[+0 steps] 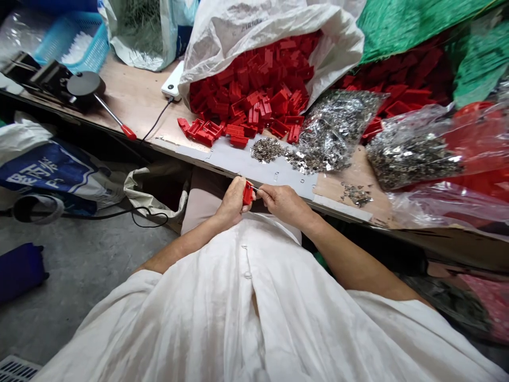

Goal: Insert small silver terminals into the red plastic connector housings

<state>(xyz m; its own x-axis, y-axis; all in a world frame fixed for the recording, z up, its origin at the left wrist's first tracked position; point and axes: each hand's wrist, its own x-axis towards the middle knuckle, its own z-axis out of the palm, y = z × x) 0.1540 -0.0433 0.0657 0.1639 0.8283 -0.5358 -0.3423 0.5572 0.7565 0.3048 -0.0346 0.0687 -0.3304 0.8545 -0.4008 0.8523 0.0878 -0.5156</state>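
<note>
My left hand (231, 202) is closed around a small red plastic housing (248, 193), held just in front of the bench edge above my lap. My right hand (285, 203) pinches a thin dark metal tool (255, 188), whose tip meets the right side of the housing. Most of that tool is hidden in my fingers, so its exact kind does not show. Beyond my hands, loose red housings (203, 131) lie at the mouth of a white woven sack (214, 37) full of them. A pile of small metal clips (266, 150) sits near the bench edge.
Clear plastic bags of metal parts (334, 124) (417, 159) stand on the right of the bench. At left are a hand press with a red-tipped lever (113, 115), a blue basket (93, 45) and a white power bank (172, 80). An open sack (137, 185) stands below.
</note>
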